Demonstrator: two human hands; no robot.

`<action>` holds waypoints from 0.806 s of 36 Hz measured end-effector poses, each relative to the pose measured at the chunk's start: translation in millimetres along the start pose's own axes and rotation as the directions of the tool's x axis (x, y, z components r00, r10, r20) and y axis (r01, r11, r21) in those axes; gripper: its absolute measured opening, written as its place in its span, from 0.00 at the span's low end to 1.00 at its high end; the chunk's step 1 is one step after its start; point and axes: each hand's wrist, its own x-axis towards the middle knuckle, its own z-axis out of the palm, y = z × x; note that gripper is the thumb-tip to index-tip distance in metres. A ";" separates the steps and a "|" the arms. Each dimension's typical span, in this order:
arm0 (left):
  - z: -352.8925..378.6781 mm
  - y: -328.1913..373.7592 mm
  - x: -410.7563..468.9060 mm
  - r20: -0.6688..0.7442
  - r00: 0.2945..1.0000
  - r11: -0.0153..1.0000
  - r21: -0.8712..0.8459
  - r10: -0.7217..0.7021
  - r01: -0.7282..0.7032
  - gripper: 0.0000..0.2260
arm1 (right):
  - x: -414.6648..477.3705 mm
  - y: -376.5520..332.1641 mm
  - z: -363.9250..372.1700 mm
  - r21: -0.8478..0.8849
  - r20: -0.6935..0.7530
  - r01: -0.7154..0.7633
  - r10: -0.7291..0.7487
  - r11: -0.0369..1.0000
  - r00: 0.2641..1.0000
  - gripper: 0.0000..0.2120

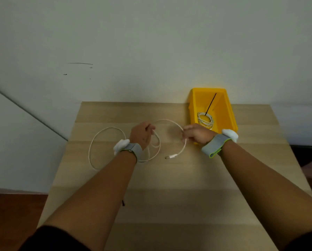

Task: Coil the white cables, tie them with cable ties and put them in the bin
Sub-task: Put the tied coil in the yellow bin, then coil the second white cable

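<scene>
A long white cable (104,130) lies in loose loops on the wooden table (169,196). My left hand (141,134) pinches a few gathered loops of it. My right hand (197,134) grips the same cable farther along, and an arc of cable spans between the two hands. The cable's plug end (171,157) rests on the table below my right hand. A yellow bin (226,113) stands at the back right, holding one coiled white cable (205,120) tied with a black cable tie (211,103).
The table stands against a pale wall. The bin sits just beyond my right hand. A small dark item (123,202) shows beside my left forearm. Both wrists carry grey straps.
</scene>
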 end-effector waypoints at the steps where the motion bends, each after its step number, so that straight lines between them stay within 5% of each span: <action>1: -3.7 2.0 2.4 -0.021 1.000 1.000 0.014 0.013 -0.013 0.12 | -2.9 -2.9 -1.9 0.251 0.007 -0.024 0.023 0.968 1.000 0.07; 3: -7.7 8.9 4.3 -0.016 0.999 0.999 0.034 0.033 -0.032 0.12 | -9.4 -11.9 -6.2 0.583 0.055 -0.039 0.009 0.812 0.998 0.11; 5: -5.8 13.6 4.8 -0.005 0.998 0.997 0.054 0.062 -0.062 0.12 | -15.7 -24.8 -7.8 0.723 0.067 -0.004 -0.064 0.691 0.996 0.12; 11: 15.9 41.3 -12.3 0.121 0.975 0.982 -0.042 0.187 -0.183 0.12 | -25.2 -55.3 -12.2 0.927 -0.058 0.124 -0.192 0.353 0.980 0.11; 14: 23.5 48.2 -22.0 0.218 0.951 0.975 -0.009 0.218 -0.221 0.12 | -20.0 -66.0 -16.9 0.935 -0.236 0.258 -0.115 0.245 0.965 0.12; 16: 25.9 51.4 -26.7 0.286 0.925 0.960 0.048 0.252 -0.276 0.12 | -16.5 -72.1 -17.7 0.872 -0.387 0.370 -0.012 0.321 0.922 0.20; 19: 23.7 56.8 -30.3 0.319 0.904 0.926 0.155 0.284 -0.345 0.13 | -12.2 -72.3 -18.2 0.717 -0.602 0.483 0.097 0.503 0.792 0.21; 22: 14.7 63.2 -30.8 0.287 0.871 0.849 0.242 0.399 -0.469 0.13 | -13.6 -58.3 -22.0 0.258 -0.689 0.263 -0.014 0.930 0.725 0.25; 23: 9.3 65.8 -30.7 0.266 0.854 0.820 0.260 0.447 -0.510 0.13 | -15.0 -50.7 -22.2 -0.008 -0.673 0.128 -0.100 0.992 0.733 0.25; 25: -2.4 70.2 -27.0 0.197 0.828 0.786 0.261 0.525 -0.561 0.12 | -19.0 -38.8 -20.8 -0.382 -0.549 -0.051 -0.183 0.923 0.816 0.21; 27: -16.4 72.8 -21.2 0.127 0.818 0.779 0.252 0.562 -0.574 0.11 | -28.2 -35.0 -16.0 -0.502 -0.364 -0.045 -0.164 0.864 0.917 0.16; 29: -27.4 73.6 -14.4 0.115 0.826 0.784 0.266 0.552 -0.561 0.12 | -41.1 -35.4 -12.2 -0.403 -0.154 0.012 -0.080 0.915 0.985 0.19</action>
